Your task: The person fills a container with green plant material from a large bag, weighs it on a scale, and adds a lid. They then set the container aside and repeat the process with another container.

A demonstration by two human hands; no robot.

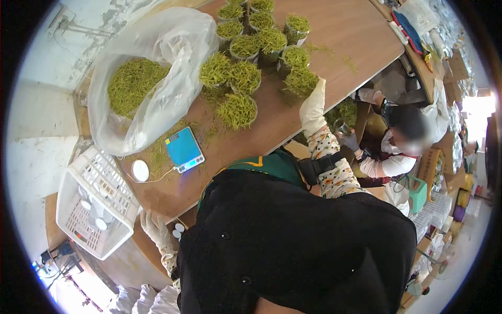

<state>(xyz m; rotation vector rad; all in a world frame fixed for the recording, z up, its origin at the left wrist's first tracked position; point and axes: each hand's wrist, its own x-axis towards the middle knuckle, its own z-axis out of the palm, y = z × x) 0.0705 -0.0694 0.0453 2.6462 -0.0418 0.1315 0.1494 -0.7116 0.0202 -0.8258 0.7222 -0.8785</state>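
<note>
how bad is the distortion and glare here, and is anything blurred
Head view: strong fisheye bending, black corners; head view: white glare at the far-right opening; head view: co-worker's head smeared by blur; head view: scale display glowing blue.

I cannot tell whether the white-gloved right hand (314,104) grips the rounded clump of green strands (300,82); the lit display (190,166) on the blue square scale (183,146) is unreadable.
</note>
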